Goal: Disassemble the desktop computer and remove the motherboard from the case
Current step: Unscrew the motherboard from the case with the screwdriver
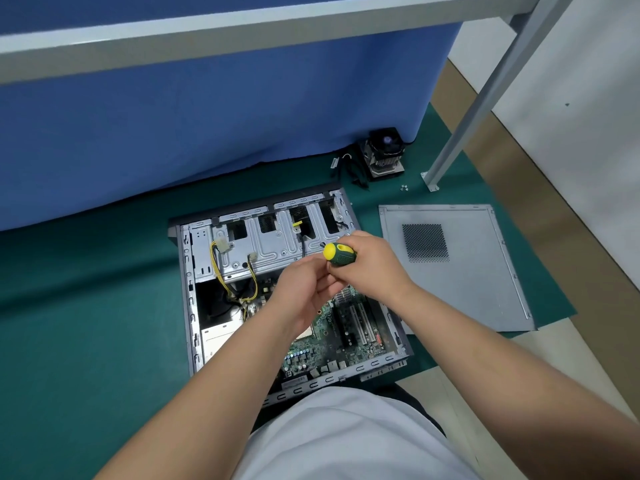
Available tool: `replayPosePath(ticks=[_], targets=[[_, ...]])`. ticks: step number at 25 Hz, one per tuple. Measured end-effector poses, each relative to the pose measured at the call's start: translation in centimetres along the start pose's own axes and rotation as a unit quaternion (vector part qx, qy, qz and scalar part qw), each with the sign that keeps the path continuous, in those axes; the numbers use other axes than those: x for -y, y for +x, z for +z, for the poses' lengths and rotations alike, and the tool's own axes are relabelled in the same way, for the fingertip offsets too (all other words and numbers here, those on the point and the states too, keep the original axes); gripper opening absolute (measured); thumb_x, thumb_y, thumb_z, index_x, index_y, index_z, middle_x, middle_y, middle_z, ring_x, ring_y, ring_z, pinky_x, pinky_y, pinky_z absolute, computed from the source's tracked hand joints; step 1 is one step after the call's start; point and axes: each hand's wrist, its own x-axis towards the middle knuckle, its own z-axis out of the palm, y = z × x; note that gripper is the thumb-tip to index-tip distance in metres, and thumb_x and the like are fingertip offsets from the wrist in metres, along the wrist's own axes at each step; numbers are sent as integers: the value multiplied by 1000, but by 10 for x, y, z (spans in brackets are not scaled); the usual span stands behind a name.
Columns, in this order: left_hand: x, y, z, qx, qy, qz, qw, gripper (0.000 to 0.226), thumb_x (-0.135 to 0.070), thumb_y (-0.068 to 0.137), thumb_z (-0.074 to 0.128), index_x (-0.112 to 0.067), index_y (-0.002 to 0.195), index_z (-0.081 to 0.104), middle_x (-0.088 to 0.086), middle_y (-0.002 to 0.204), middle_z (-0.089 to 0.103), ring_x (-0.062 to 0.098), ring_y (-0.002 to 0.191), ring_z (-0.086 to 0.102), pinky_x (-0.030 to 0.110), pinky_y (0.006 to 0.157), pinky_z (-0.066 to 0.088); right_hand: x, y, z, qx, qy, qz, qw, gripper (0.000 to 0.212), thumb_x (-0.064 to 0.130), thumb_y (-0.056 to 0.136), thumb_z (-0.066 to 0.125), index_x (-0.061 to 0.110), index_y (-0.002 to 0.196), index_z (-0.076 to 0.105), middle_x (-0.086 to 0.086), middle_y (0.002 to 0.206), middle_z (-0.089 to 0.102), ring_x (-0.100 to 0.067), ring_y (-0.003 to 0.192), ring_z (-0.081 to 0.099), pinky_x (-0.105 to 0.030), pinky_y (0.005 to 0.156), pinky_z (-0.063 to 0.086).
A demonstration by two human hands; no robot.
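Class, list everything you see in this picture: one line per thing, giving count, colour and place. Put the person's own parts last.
computer case: one, grey, open on the mat, centre.
motherboard: one, green, inside the case.
yellow-and-black cables: one bundle, case's left side.
side panel: one, grey, flat right of the case.
cooler fan: one, black and silver, by the blue cloth.
screws: a few, silver, near the cooler.
mat: one, green.
screwdriver: one, yellow-green handle, in the right hand.
left hand: one, fingers at the screwdriver.
right hand: one, grips the handle.
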Motion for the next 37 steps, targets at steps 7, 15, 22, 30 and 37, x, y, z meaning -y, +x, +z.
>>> replayPosePath(ticks=[7,15,22,30,37], targets=[[-5,4,2,-6,28,-5,1000,26,-4,105,45,-2,111,70,14,96,78,18,79,74,30,73,62,-7,4,-4,10,-10,-21,1000,15,27,77,77,30,91,75,5,88,60,-13,82,62,-38,74,55],[-20,28,16,-19,136,14,990,23,-5,101,54,-9,116,70,19,100,76,26,84,73,37,80,64,-19,16,-14,16,-13,-29,999,17,19,79,77,33,79,67,7,81,60,-13,77,60,-36,68,52],[-46,77,13,-69,503,239,828,27,-23,104,49,-29,125,66,-3,113,74,6,92,70,26,84,58,-74,74,-47,-79,66,95,990,22,31,85,74,20,71,61,14,60,58,-3,57,50,-17,51,37],[-51,151,-50,-140,778,288,541,55,-56,108,21,-44,161,12,-16,171,3,13,158,-5,41,125,-9,-161,187,-19,-34,24,270,962,14,26,83,69,12,84,67,-13,82,73,-34,86,69,-35,70,54],[-39,162,-57,-186,774,336,503,54,-53,108,23,-42,161,18,-15,170,15,12,158,7,44,126,4,-183,237,17,-7,-52,290,956,25,26,85,66,23,109,70,-12,102,73,-33,97,69,-31,79,53]])
